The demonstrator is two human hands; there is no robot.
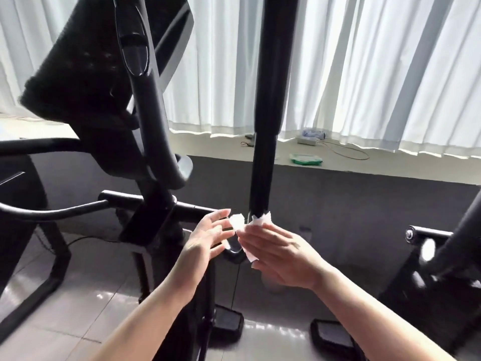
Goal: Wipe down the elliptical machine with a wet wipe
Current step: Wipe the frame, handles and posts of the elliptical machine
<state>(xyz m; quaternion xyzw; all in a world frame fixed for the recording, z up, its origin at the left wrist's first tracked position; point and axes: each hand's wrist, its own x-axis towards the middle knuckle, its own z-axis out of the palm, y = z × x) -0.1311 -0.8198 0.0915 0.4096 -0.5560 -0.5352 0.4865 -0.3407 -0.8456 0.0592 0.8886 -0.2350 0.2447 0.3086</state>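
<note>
The black elliptical machine fills the view, with its console (104,66) at the upper left and a tall upright handle bar (268,113) in the middle. A white wet wipe (238,222) is stretched across the foot of that bar. My left hand (208,235) has straight fingers and touches the wipe's left end. My right hand (281,254) holds the wipe's right part against the bar, and a strip of wipe hangs below its palm.
White curtains hang behind. On the sill lie a green wipe pack (305,158), a white box (311,138) and a thin cable (348,152). Black pedals (226,325) sit low on the tiled floor. Another machine frame (442,256) stands at the right.
</note>
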